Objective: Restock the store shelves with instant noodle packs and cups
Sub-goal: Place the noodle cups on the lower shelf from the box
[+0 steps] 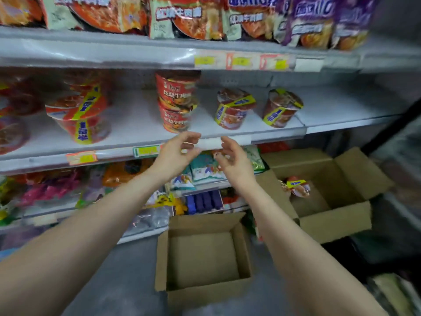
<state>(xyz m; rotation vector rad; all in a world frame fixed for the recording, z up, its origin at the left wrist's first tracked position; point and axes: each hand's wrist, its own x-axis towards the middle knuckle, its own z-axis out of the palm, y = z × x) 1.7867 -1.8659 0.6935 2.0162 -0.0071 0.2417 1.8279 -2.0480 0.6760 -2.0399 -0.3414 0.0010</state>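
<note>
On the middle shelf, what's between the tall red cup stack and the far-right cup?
One single cup with a yellow band, apart from the stack and the far-right cup, bare shelf either side. Head view.

The pale grey metal middle shelf (136, 124) carried a stack of wide red noodle bowls with yellow bands (78, 117) at the left, a stack of two tall red noodle cups (176, 101) near the middle, then a single red cup with a yellow band (232, 109) and a second banded cup (281, 108) farther right, each apart from the next. The upper shelf (91, 49) bore red noodle packs (186, 17) and purple noodle packs (319, 21) (all blurred). On the grey floor (132, 270) sat a small open brown cardboard box (205, 290) and, to its right, a larger open cardboard box (337, 226).
</note>
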